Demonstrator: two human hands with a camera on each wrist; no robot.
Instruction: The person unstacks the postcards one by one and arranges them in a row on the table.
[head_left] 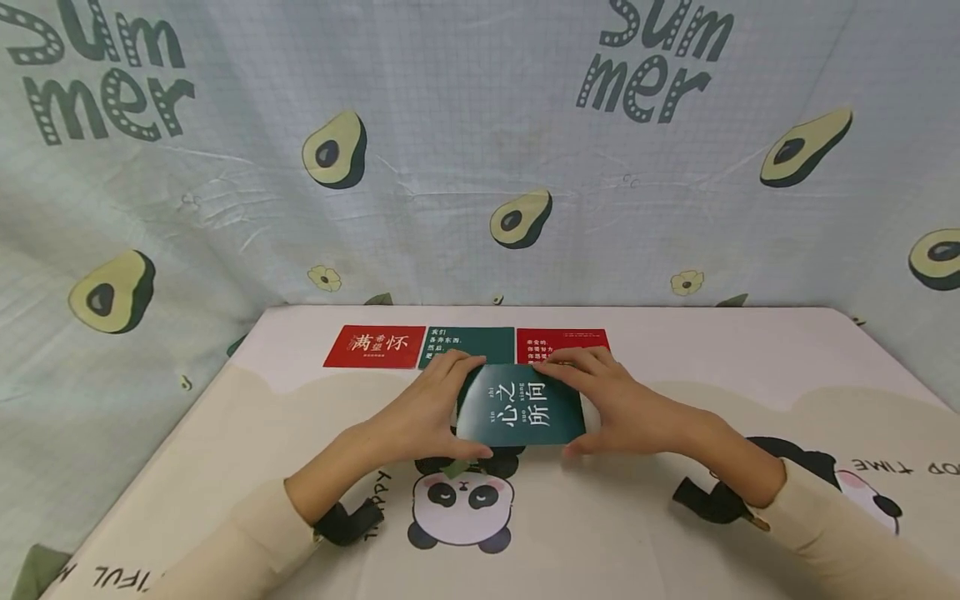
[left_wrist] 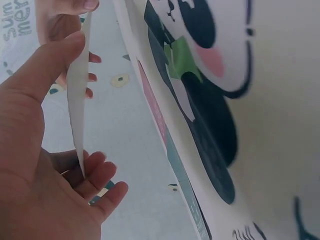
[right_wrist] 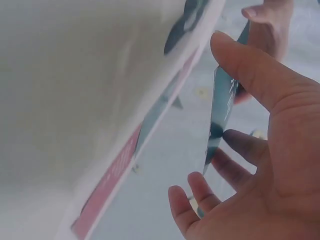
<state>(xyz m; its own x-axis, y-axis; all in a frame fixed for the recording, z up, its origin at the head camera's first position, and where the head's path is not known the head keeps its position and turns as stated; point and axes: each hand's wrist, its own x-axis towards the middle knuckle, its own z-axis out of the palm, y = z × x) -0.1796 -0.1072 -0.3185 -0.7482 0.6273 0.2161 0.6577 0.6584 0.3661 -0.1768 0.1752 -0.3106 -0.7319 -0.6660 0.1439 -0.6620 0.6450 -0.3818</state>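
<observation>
A teal card (head_left: 517, 404) with white Chinese characters is held between both hands, raised above the tabletop with its lettering turned sideways. My left hand (head_left: 435, 408) grips its left side, thumb at the near edge and fingers at the far one. On the opposite side my right hand (head_left: 618, 400) holds it the same way. From the left wrist the card (left_wrist: 77, 100) shows nearly edge-on, with a pale face. In the right wrist view its teal side (right_wrist: 220, 100) shows between thumb and fingers. Behind it lie a red card (head_left: 375, 347), a green card (head_left: 472, 337) and another red card (head_left: 573, 340).
The three cards form a row near the back edge of the table (head_left: 750, 350), whose cover has panda prints (head_left: 462, 508). A cloth with avocado prints (head_left: 420, 208) hangs behind. Black wrist mounts (head_left: 348, 523) sit under both forearms.
</observation>
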